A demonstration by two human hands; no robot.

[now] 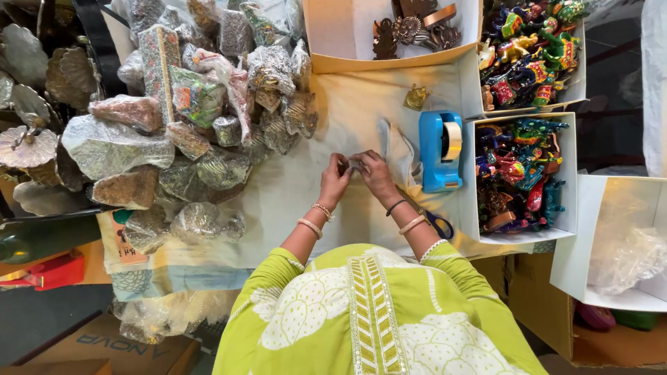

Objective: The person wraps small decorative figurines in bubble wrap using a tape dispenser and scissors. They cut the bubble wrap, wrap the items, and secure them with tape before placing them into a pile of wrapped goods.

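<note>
My left hand (334,182) and my right hand (376,175) meet over the cream cloth (292,194), both pinching a small item in clear plastic wrap (356,164) between the fingertips. What the wrap holds is too small to tell. Bangles sit on both wrists, and my green sleeves fill the bottom of the view. A blue tape dispenser (440,150) stands just right of my right hand. Blue-handled scissors (439,225) lie by my right forearm.
A heap of plastic-wrapped ornaments (187,118) covers the left of the cloth. Two white boxes of painted animal figurines (520,173) (531,52) stand at the right. A box of dark metal pieces (410,28) sits at the top, a small brass figure (415,97) below it.
</note>
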